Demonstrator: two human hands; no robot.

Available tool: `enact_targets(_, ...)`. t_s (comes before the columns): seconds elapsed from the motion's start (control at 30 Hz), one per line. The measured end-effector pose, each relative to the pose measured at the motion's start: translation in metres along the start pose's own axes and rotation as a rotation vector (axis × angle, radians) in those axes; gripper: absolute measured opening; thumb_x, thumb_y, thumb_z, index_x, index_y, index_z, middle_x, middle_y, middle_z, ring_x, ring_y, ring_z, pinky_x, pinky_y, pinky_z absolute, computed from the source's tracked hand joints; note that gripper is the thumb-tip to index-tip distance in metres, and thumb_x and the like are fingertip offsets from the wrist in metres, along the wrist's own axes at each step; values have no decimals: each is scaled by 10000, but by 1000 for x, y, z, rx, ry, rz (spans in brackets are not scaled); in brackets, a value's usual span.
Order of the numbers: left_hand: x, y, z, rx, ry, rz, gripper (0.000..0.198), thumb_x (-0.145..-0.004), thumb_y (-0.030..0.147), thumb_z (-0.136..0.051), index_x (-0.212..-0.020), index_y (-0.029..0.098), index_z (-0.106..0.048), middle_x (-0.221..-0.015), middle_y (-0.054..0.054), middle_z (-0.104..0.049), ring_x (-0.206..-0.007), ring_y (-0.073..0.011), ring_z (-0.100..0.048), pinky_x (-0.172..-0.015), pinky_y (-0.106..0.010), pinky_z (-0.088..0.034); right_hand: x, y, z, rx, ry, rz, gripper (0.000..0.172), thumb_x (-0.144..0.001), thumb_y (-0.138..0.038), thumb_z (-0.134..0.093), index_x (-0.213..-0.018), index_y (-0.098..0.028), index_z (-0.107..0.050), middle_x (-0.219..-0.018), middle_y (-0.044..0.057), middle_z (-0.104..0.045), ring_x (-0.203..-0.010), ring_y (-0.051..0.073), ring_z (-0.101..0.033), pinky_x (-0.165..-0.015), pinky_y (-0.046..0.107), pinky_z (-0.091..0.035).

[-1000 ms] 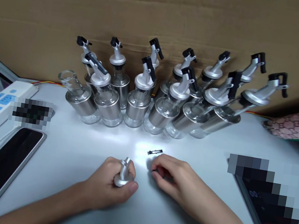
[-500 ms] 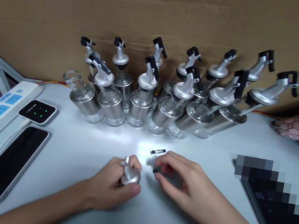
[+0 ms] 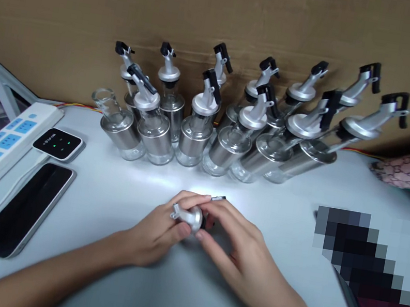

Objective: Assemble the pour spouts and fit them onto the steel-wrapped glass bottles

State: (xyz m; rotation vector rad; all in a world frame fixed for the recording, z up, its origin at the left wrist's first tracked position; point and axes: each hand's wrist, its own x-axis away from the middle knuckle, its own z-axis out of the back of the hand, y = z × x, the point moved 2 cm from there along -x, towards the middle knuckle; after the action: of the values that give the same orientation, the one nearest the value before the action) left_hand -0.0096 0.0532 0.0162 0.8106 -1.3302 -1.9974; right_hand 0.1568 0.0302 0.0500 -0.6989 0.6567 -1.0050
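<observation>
The left grip [image 3: 160, 230] is closed around a silver pourer [image 3: 189, 217], spout pointing left and flange toward the right grip [image 3: 241, 251]. The right grip is curled with thumb and fingers spread narrowly about the pourer's black base [image 3: 204, 222]; whether it pinches anything cannot be told. Just beyond the fingertips, a small black part [image 3: 218, 198] lies on the tabletop [image 3: 119, 291], partly hidden. Farther ahead of both grips stand glass-and-metal bottles topped with similar pourers; the uncapped bottle [image 3: 117, 127] is ahead and left. Well left of the left grip lie a phone [image 3: 24, 210], a Wi-Fi device [image 3: 59, 144] and a power strip [image 3: 7, 149].
</observation>
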Motion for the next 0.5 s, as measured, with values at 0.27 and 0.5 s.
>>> enact_targets(0.27,4,-5,2,-51,268,-50,274,-919,458,-545,-970,188,-554,-913,-34,-548,-687,-108,-520,-597,-212,-436,-2,-1,5,227,98,32,63,-861,-183,-451,-840,-201,-507,-698,12,-580,-625,156,-528,-576,273,-424)
enact_targets(0.5,4,6,6,-164,146,-130,456,-1012,437,-294,-713,170,-512,-669,7,-474,-593,-108,-444,-563,-227,-367,-1,-6,1,163,172,102,263,-906,-192,-448,-644,-207,-462,-537,-36,-473,-487,104,-428,-498,228,-360)
